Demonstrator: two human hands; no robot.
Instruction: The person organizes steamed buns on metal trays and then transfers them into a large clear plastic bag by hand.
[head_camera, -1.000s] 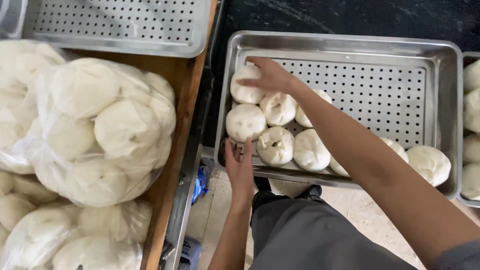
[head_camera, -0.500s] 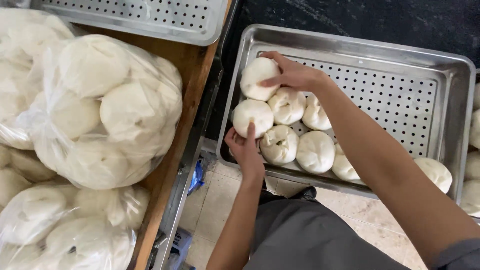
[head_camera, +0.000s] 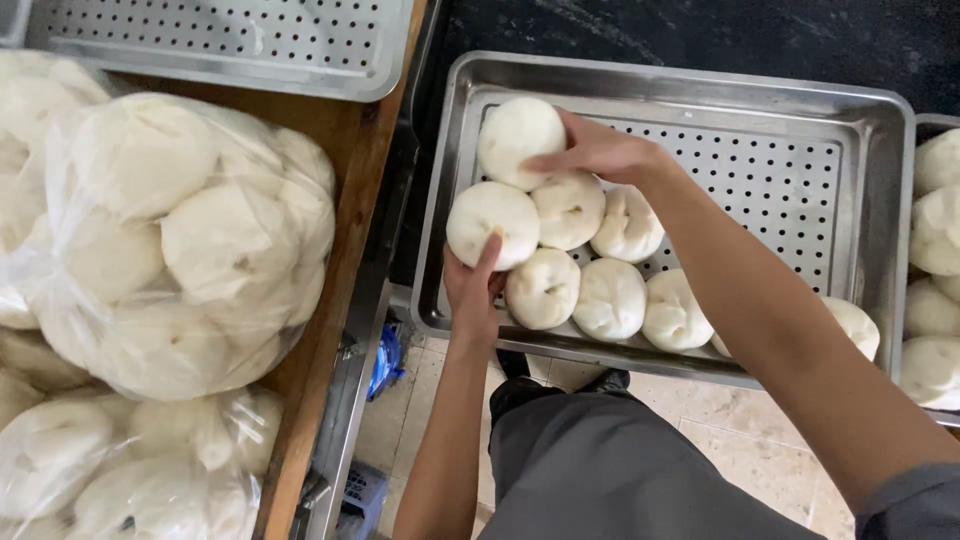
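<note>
**A:** Item one?

**B:** The round white dough bun at the tray's far-left corner (head_camera: 518, 140). My right hand (head_camera: 600, 152) rests on its right side, fingers together and curved against it, touching rather than clamped around it. I judge the flat touch is meant to spare the soft surface.

**A:** Item two?

**B:** A second round white dough bun (head_camera: 492, 222), just in front of the first and touching it. My left hand (head_camera: 472, 285) comes up from the near rim, one finger laid on the bun's near face; whether the other fingers close under it I cannot tell.

**A:** Container?

**B:** A shallow perforated stainless-steel tray (head_camera: 860, 130). It holds the two buns plus more, packed touching in rows at the near-left; the far-right holes are bare. Packed that tight, I judge, so each props its neighbour.

**A:** Surroundings?

**B:** Another steel tray at the right edge (head_camera: 925, 125), with similar buns in it. To the left, a clear plastic bag bulging with white buns (head_camera: 170, 240) on a wooden tabletop (head_camera: 340, 135), more such bags beneath it, and an upturned perforated tray (head_camera: 220, 45) behind. Below, a tiled floor (head_camera: 740, 440).
</note>
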